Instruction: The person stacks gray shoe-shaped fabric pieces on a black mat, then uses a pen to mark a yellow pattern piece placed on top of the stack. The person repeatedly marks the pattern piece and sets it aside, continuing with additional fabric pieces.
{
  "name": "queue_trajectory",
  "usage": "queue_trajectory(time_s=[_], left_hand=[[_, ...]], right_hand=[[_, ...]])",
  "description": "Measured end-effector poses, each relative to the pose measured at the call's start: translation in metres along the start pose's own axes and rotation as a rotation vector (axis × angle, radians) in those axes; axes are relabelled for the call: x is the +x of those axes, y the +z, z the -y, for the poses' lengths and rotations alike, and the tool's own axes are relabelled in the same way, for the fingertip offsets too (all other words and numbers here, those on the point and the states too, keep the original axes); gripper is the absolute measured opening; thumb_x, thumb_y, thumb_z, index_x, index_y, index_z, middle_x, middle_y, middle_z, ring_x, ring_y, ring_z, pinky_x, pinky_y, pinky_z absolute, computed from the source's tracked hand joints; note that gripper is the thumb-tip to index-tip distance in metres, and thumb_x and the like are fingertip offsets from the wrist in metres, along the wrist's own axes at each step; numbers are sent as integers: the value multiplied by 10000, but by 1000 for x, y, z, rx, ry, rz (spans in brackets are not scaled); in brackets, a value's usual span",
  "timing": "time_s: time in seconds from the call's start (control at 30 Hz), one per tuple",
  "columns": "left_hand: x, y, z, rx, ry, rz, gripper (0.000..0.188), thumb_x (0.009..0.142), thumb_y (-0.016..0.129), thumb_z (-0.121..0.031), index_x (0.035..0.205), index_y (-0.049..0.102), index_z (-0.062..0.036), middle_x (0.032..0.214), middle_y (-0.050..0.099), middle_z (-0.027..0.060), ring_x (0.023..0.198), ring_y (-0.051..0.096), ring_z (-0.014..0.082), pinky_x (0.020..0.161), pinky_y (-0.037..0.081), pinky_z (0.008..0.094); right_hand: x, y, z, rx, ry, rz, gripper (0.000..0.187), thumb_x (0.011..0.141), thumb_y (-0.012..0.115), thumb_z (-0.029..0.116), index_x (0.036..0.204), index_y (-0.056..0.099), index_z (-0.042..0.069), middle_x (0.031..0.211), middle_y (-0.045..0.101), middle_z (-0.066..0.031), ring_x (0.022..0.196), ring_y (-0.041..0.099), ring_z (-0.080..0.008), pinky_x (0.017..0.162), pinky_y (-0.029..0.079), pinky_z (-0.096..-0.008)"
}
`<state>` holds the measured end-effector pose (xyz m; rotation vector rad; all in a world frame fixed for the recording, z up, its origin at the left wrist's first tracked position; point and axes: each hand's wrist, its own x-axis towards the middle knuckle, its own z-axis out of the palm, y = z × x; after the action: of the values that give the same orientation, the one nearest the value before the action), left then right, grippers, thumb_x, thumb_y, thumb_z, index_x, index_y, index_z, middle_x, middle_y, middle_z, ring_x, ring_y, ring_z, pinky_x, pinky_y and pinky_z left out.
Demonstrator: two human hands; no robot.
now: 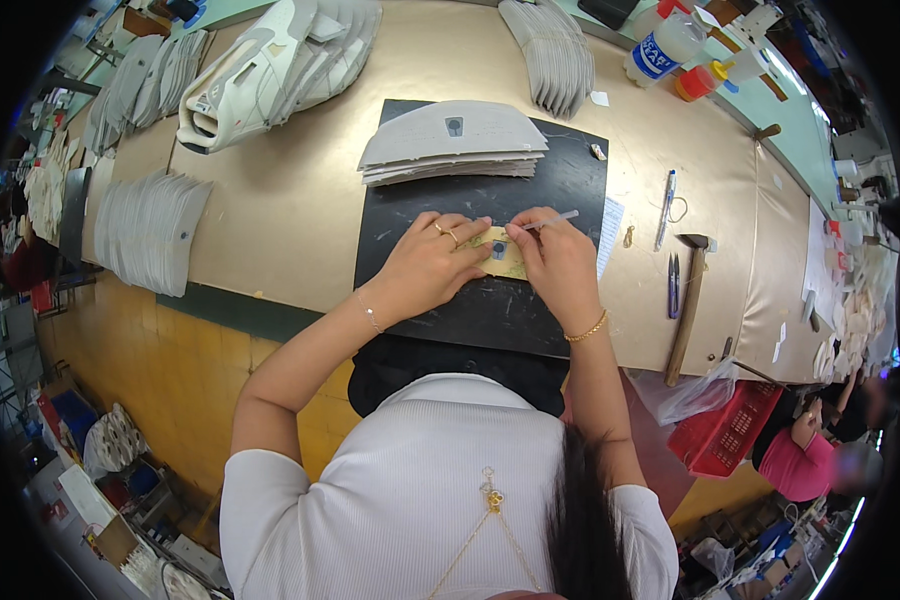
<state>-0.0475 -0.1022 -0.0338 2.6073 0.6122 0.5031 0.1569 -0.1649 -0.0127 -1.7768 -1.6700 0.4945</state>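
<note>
Bright overall light, soft sheen on tan tabletop [270,200], fisheye-bent edges, black vignette, blurry far periphery

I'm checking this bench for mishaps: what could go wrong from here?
The hammer lies with its handle at the near edge of the table, so an arm might knock it off. The small yellowish piece between the left hand and right hand could shift if finger pressure eases. The grey stack on the black mat might slide if bumped.

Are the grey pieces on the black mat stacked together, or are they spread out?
Stacked: several edges of the grey pieces show in layers beneath the top one.
</note>
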Motion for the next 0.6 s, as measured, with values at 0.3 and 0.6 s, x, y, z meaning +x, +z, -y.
queue_trajectory(time_s=[0.3,0.6], left_hand=[[-2,2,0,24,-3,4,284,862,751,-227,1115,734,-101,1329,644,87,1175,581,246,1007,424,396],[0,1,-1,19,7,-11,266,869,740,-215,1103,724,-90,1323,645,92,1176,580,257,994,427,394]], right_hand=[[9,0,5,-154,-64,75,122,914,693,188,873,721,76,828,700,-88,739,684,-292,658,529,-381],[5,17,9,-311,-38,-32,135,892,716,233,837,675,117,771,617,-34,716,653,-235,594,526,-359]])
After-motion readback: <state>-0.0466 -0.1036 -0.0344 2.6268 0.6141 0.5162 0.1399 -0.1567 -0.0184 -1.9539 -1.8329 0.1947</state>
